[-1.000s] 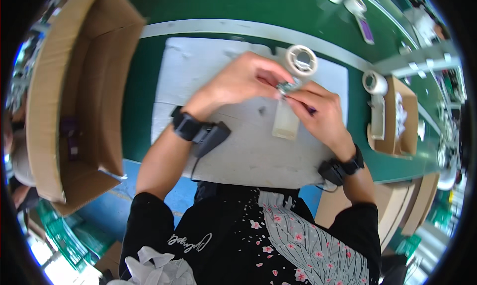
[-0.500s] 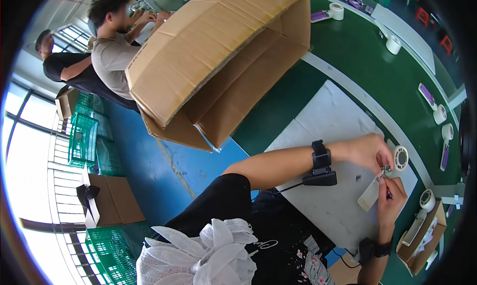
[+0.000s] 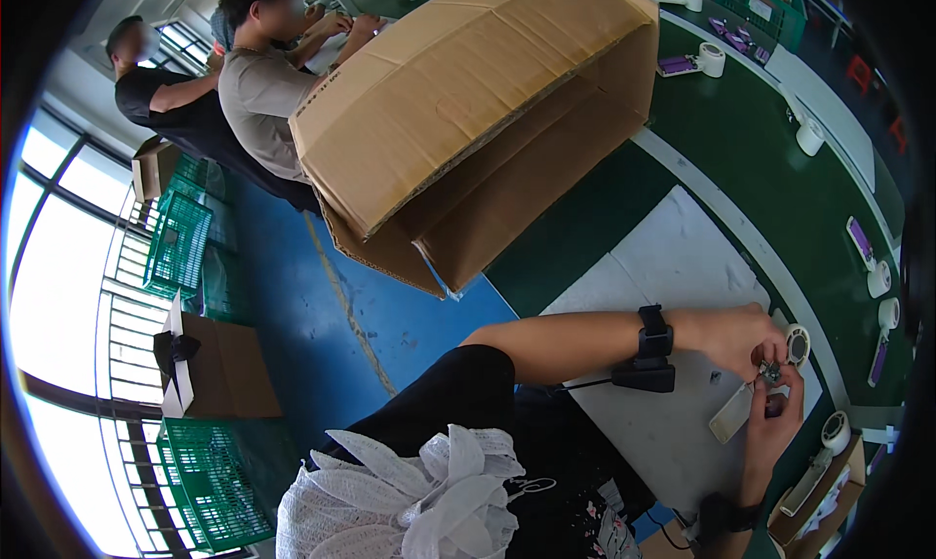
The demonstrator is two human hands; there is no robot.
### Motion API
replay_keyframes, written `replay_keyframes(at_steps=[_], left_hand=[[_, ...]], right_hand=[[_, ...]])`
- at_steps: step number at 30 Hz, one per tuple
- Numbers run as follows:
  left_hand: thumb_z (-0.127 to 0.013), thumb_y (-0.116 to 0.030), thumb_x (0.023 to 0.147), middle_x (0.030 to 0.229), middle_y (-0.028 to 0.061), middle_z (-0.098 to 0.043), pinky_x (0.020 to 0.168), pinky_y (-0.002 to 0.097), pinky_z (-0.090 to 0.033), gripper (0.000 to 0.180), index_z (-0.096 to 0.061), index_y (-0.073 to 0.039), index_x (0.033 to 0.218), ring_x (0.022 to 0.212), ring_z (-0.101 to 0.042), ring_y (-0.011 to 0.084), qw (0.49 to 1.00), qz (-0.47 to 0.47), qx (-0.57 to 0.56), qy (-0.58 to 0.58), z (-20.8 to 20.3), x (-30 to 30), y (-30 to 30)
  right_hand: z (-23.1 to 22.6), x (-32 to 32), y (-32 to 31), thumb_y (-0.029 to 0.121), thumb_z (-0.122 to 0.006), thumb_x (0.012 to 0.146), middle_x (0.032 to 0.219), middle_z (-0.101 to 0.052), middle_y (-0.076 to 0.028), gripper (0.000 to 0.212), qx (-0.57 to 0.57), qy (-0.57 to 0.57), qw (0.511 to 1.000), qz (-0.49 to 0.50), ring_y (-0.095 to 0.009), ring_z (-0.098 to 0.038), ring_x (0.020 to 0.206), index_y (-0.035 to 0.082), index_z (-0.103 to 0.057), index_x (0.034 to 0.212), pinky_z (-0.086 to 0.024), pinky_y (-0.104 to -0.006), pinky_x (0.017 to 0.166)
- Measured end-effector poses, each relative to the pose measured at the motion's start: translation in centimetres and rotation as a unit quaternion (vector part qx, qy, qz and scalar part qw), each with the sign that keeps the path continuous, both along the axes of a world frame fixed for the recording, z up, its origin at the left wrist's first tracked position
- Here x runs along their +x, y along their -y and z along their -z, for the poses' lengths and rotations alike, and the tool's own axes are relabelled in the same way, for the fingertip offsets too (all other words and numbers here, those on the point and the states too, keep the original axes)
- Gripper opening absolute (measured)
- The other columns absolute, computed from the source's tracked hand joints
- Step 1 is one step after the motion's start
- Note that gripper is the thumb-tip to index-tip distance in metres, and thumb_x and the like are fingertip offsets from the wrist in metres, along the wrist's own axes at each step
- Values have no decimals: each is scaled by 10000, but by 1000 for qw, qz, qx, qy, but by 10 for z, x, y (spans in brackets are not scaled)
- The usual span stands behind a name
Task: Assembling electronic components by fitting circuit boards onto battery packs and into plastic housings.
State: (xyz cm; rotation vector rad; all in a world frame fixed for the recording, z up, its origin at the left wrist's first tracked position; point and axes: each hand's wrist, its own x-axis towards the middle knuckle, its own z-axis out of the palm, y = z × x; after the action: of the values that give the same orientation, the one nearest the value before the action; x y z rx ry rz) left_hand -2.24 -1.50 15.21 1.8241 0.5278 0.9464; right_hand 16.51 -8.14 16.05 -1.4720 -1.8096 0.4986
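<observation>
Over the grey mat (image 3: 634, 296), my left hand (image 3: 733, 341) and my right hand (image 3: 780, 408) meet with bent fingers. Between their fingertips is a small silvery-grey part (image 3: 770, 372), whose kind is too small to make out. A dark rounded piece (image 3: 775, 405) shows within the right hand's fingers. Just past the fingertips is the white ring-shaped head of a handheld fan (image 3: 798, 345), partly hidden by the hands. A flat whitish handle piece (image 3: 731, 415) slants beside the right hand; its upper end is hidden by the fingers.
A large open cardboard box (image 3: 468, 120) stands on the table ahead. Several white-and-purple fans (image 3: 863, 242) lie along the green belt (image 3: 741, 159). A small carton (image 3: 829, 496) is at the right. Two people work at far left; green crates (image 3: 180, 242) line the floor.
The whole view has shifted, so the scene sits further right and lower. My hands have closed together around the small grey part, and my right fingers have turned upward.
</observation>
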Motion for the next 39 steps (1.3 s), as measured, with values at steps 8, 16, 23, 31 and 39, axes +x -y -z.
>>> replay_keyframes(at_steps=[8,16,23,31,39], left_hand=[[-728,-24,665,812,103,-712,663,286,-527,319,-707,-32,983,703,-678,184,1000,4,-14,-4,2,3,-9],[-708,-25,680,792,133,-707,640,287,-519,233,-729,-28,912,658,-666,179,998,-52,-44,-10,-1,-1,-4],[-708,-58,673,774,125,-678,603,319,-492,233,-734,-61,905,646,-628,254,998,1,69,-5,11,28,-3],[-692,-17,750,888,106,-691,647,272,-515,274,-712,-19,1024,727,-657,162,998,-5,48,-42,70,45,-64],[-669,32,766,914,90,-688,670,245,-510,262,-705,-4,1023,767,-638,130,995,-17,-3,-103,76,76,-75]], right_hand=[[21,20,-22,-31,-675,820,868,-579,-59,325,46,-3,998,-47,-66,-510,617,6,-561,1121,-412,-204,521],[6,15,-11,-38,-702,778,842,-590,-92,377,3,-17,1000,9,-167,-565,732,-21,-593,1139,-475,-285,625],[17,38,-4,-33,-700,787,830,-609,-75,358,62,20,998,-11,-124,-558,720,-9,-631,1137,-461,-246,620],[55,56,-70,30,-763,730,866,-653,-79,308,98,9,994,-55,-135,-572,685,35,-676,1026,-464,-232,617],[82,85,-84,62,-786,715,829,-641,-48,317,76,-36,996,-30,-99,-546,627,57,-685,1016,-452,-225,566]])
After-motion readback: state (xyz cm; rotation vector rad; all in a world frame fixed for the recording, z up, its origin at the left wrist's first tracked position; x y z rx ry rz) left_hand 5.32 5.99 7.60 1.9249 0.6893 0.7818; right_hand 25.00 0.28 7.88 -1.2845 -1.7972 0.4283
